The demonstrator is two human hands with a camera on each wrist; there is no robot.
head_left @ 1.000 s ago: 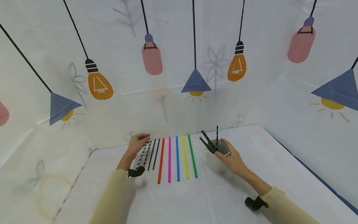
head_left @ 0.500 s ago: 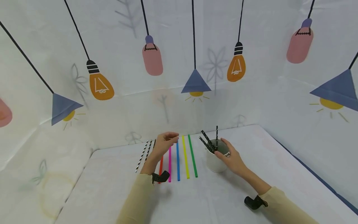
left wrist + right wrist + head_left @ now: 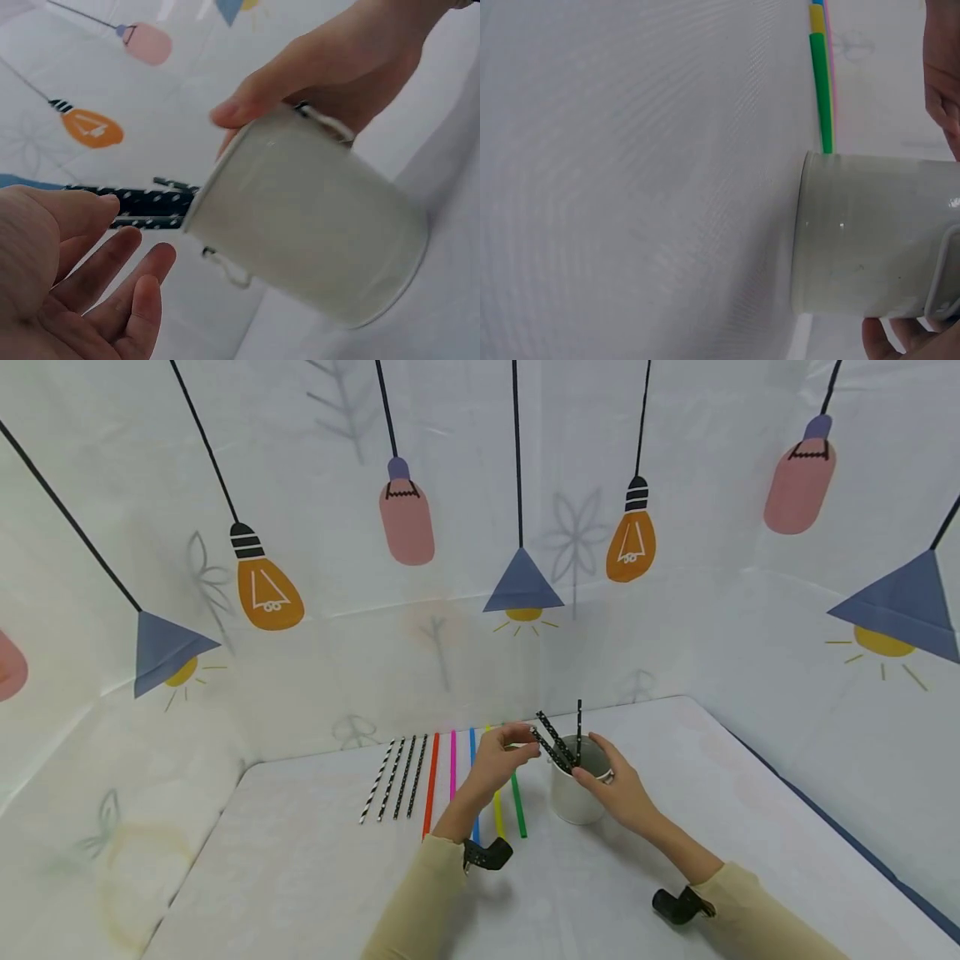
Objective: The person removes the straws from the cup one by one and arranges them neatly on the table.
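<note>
My right hand (image 3: 624, 787) grips a small white bucket (image 3: 573, 802) by its rim, thumb outside on the near side. The bucket has wire handles at its sides and stands upright on the table. Several black straws with white dots (image 3: 546, 745) lean out of its mouth. Beside their upper ends is my left hand (image 3: 497, 762), with thumb and fingers apart. In the left wrist view the straws (image 3: 150, 202) pass behind the left thumb (image 3: 97, 210), and the other fingers are loosely bent. Whether the thumb touches a straw is unclear.
Black-and-white straws (image 3: 401, 781) lie in a row left of the bucket. Beside them are red (image 3: 431, 785), pink (image 3: 453, 760), blue, yellow and green (image 3: 519, 806) straws, partly behind my left arm. A white cloth wall (image 3: 360, 652) with printed lamps rises behind the table.
My left hand has moved right, from above the black-and-white straws, across the coloured ones, to the straws in the bucket. My right hand stays on the bucket.
</note>
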